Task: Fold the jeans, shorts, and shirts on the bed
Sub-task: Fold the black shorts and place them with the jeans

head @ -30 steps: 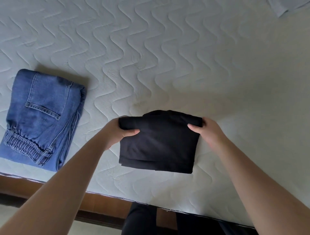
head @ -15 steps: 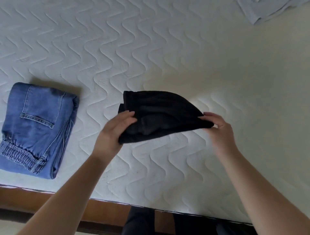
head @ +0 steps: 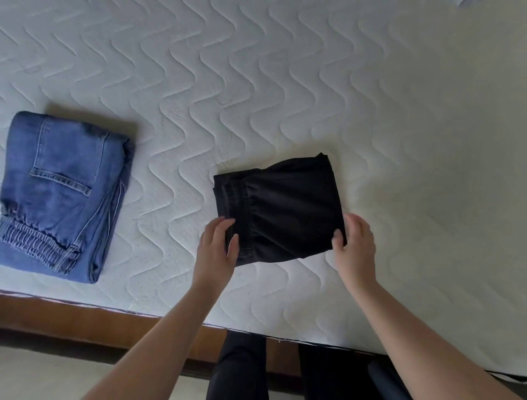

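Note:
Folded black shorts (head: 281, 208) with an elastic waistband on their left side lie flat on the white quilted mattress (head: 285, 85). My left hand (head: 218, 245) pinches the near left corner of the shorts, thumb on top. My right hand (head: 355, 245) pinches the near right corner. Folded blue jeans (head: 61, 194) lie at the left, near the mattress's front edge, apart from both hands.
The brown wooden bed frame (head: 85, 317) runs along the near edge of the mattress. A corner of pale cloth (head: 463, 2) shows at the top right edge. My dark trouser legs (head: 242, 371) stand against the frame below.
The black shorts were lifted, flipped away from me and laid flat on the mattress, waistband now showing on the left. Both hands kept their hold on the near corners.

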`<state>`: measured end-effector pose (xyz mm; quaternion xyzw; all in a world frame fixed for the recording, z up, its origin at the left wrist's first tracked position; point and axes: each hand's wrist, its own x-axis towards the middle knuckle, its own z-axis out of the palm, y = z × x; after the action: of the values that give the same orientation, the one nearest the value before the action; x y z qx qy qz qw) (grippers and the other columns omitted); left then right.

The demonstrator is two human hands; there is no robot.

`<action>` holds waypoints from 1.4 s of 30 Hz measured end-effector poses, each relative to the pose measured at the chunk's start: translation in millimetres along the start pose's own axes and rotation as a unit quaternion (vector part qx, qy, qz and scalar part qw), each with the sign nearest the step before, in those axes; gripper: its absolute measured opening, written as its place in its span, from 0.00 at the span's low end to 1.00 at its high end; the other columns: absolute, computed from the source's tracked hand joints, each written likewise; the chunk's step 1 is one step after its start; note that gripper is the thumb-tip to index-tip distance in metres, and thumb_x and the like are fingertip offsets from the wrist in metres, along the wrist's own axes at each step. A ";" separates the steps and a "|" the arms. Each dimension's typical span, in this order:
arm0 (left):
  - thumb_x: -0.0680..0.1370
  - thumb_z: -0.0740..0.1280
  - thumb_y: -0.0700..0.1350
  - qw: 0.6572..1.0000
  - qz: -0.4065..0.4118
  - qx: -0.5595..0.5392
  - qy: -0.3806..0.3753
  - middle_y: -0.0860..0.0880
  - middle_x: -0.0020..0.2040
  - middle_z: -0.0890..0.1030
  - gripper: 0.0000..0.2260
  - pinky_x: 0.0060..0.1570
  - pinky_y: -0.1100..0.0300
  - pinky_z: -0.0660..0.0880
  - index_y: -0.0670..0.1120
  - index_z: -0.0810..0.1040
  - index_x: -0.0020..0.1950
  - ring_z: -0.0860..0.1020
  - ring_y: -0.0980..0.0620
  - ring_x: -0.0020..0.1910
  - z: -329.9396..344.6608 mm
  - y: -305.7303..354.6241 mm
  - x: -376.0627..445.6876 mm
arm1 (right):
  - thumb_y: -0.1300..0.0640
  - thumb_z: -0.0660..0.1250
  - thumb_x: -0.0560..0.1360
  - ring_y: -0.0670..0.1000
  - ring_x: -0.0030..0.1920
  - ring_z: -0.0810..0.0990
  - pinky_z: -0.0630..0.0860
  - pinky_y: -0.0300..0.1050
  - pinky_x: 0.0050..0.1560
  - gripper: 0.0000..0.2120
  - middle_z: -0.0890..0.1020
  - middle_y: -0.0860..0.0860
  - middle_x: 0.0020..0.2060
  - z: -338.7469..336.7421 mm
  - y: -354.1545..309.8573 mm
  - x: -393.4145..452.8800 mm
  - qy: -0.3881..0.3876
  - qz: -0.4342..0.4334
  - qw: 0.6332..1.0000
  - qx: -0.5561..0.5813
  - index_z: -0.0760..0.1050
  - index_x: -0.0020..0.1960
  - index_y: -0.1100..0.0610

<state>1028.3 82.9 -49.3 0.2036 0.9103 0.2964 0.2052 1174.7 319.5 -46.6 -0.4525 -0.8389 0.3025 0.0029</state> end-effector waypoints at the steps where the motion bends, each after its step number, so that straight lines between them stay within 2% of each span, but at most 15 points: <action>1: 0.81 0.62 0.53 0.997 -0.067 -0.036 0.000 0.50 0.70 0.68 0.21 0.66 0.49 0.70 0.50 0.66 0.72 0.69 0.51 0.67 2.9 6.4 7.5 | 0.61 0.64 0.78 0.57 0.67 0.72 0.71 0.52 0.64 0.21 0.74 0.56 0.67 3.8 -13.3 1.9 0.006 -0.048 0.999 -0.019 0.70 0.71 0.59; 4: 0.75 0.66 0.63 0.940 -0.287 -0.182 -0.026 0.50 0.71 0.65 0.35 0.66 0.45 0.71 0.54 0.57 0.76 0.68 0.48 0.69 9.8 19.3 33.0 | 0.55 0.64 0.79 0.56 0.74 0.66 0.63 0.53 0.71 0.27 0.65 0.56 0.75 23.5 -51.5 2.7 -0.030 -0.163 0.985 -0.058 0.63 0.77 0.58; 7: 0.70 0.70 0.67 0.919 -0.351 -0.178 -0.012 0.48 0.71 0.66 0.43 0.65 0.41 0.71 0.51 0.55 0.77 0.68 0.45 0.68 14.3 23.5 48.7 | 0.50 0.59 0.82 0.53 0.78 0.58 0.55 0.53 0.75 0.29 0.57 0.53 0.78 49.0 -71.3 4.7 -0.086 -0.199 0.972 -0.094 0.56 0.79 0.55; 11: 0.66 0.72 0.68 0.902 -0.408 -0.142 -0.023 0.46 0.69 0.69 0.45 0.65 0.41 0.70 0.47 0.59 0.74 0.69 0.43 0.68 25.1 29.4 60.8 | 0.46 0.52 0.83 0.51 0.79 0.47 0.51 0.55 0.77 0.29 0.49 0.51 0.80 78.2 -58.5 13.9 -0.163 -0.187 0.952 -0.180 0.48 0.80 0.54; 18: 0.65 0.76 0.65 0.902 -0.411 -0.117 -0.058 0.47 0.60 0.76 0.38 0.58 0.46 0.76 0.44 0.69 0.66 0.75 0.44 0.60 24.2 18.7 72.1 | 0.41 0.45 0.82 0.51 0.79 0.51 0.50 0.55 0.78 0.30 0.53 0.51 0.80 71.5 -27.4 27.3 -0.160 -0.244 0.920 -0.263 0.52 0.80 0.52; 23: 0.62 0.78 0.63 0.898 -0.413 -0.145 -0.044 0.49 0.53 0.79 0.34 0.51 0.49 0.79 0.45 0.73 0.58 0.79 0.46 0.51 23.2 13.4 75.5 | 0.38 0.40 0.81 0.49 0.79 0.46 0.45 0.54 0.78 0.31 0.45 0.47 0.80 41.6 3.1 51.2 -0.138 -0.146 0.941 -0.271 0.44 0.80 0.49; 27: 0.61 0.80 0.62 0.889 -0.422 -0.172 -0.033 0.50 0.49 0.80 0.30 0.51 0.49 0.80 0.47 0.74 0.53 0.79 0.47 0.49 22.8 10.2 77.0 | 0.38 0.48 0.81 0.52 0.79 0.48 0.49 0.54 0.78 0.34 0.49 0.52 0.80 27.1 8.8 62.9 -0.135 -0.049 0.968 -0.203 0.44 0.81 0.52; 29: 0.61 0.79 0.62 0.888 -0.423 -0.181 -0.031 0.51 0.48 0.81 0.30 0.51 0.49 0.80 0.47 0.76 0.54 0.80 0.47 0.49 23.2 10.0 76.2 | 0.42 0.56 0.81 0.53 0.79 0.53 0.53 0.54 0.77 0.34 0.55 0.54 0.79 22.7 4.7 66.2 -0.124 -0.046 0.980 -0.148 0.49 0.80 0.54; 30: 0.61 0.79 0.63 0.888 -0.420 -0.185 -0.029 0.52 0.48 0.81 0.29 0.50 0.51 0.79 0.48 0.76 0.54 0.80 0.48 0.48 23.2 10.5 74.9 | 0.44 0.60 0.80 0.54 0.77 0.59 0.58 0.54 0.75 0.33 0.61 0.54 0.77 20.6 1.7 67.8 -0.111 -0.043 0.988 -0.100 0.54 0.79 0.54; 31: 0.62 0.78 0.63 0.890 -0.414 -0.188 -0.027 0.54 0.47 0.80 0.28 0.47 0.53 0.78 0.49 0.76 0.53 0.79 0.50 0.47 23.1 11.5 73.4 | 0.46 0.64 0.79 0.54 0.73 0.66 0.65 0.53 0.72 0.30 0.69 0.53 0.72 17.9 -1.9 70.4 -0.098 -0.031 0.994 -0.036 0.59 0.77 0.54; 33: 0.62 0.77 0.65 0.899 -0.395 -0.186 -0.023 0.58 0.45 0.79 0.26 0.40 0.60 0.73 0.53 0.74 0.51 0.78 0.55 0.44 21.8 15.4 68.9 | 0.46 0.68 0.77 0.50 0.61 0.76 0.75 0.42 0.56 0.24 0.77 0.47 0.59 14.3 -7.7 76.5 -0.090 0.034 0.992 0.084 0.67 0.69 0.53; 34: 0.61 0.76 0.66 0.904 -0.385 -0.182 -0.017 0.59 0.45 0.79 0.26 0.37 0.63 0.71 0.54 0.73 0.51 0.77 0.57 0.44 20.9 18.0 65.9 | 0.44 0.68 0.76 0.49 0.56 0.78 0.74 0.37 0.47 0.23 0.78 0.44 0.53 12.7 -8.5 80.3 -0.109 0.069 0.986 0.104 0.69 0.66 0.52; 36: 0.62 0.75 0.67 0.917 -0.360 -0.174 0.001 0.60 0.45 0.79 0.26 0.35 0.66 0.69 0.55 0.73 0.51 0.77 0.60 0.44 18.6 20.4 59.1 | 0.38 0.68 0.74 0.50 0.51 0.79 0.71 0.36 0.39 0.23 0.78 0.42 0.46 9.8 -8.0 89.0 -0.182 0.117 0.972 0.096 0.73 0.60 0.52; 39: 0.63 0.74 0.67 0.925 -0.327 -0.194 -0.005 0.61 0.47 0.79 0.25 0.39 0.66 0.71 0.59 0.72 0.53 0.77 0.62 0.47 13.0 17.6 50.2 | 0.38 0.68 0.74 0.49 0.50 0.78 0.74 0.44 0.45 0.22 0.79 0.43 0.49 8.6 -4.4 96.4 -0.242 0.104 0.960 0.092 0.73 0.61 0.49; 42: 0.64 0.75 0.65 0.913 -0.324 -0.247 -0.031 0.60 0.51 0.80 0.24 0.48 0.57 0.78 0.62 0.72 0.55 0.79 0.58 0.50 6.1 11.6 45.0 | 0.43 0.67 0.76 0.47 0.51 0.75 0.70 0.43 0.49 0.22 0.78 0.44 0.54 8.9 -7.4 92.1 -0.243 0.045 0.965 0.084 0.70 0.66 0.51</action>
<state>996.7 116.4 -57.9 -0.1510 0.8172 0.4223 0.3620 1112.2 382.1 -74.9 -0.4004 -0.7646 0.4731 -0.1766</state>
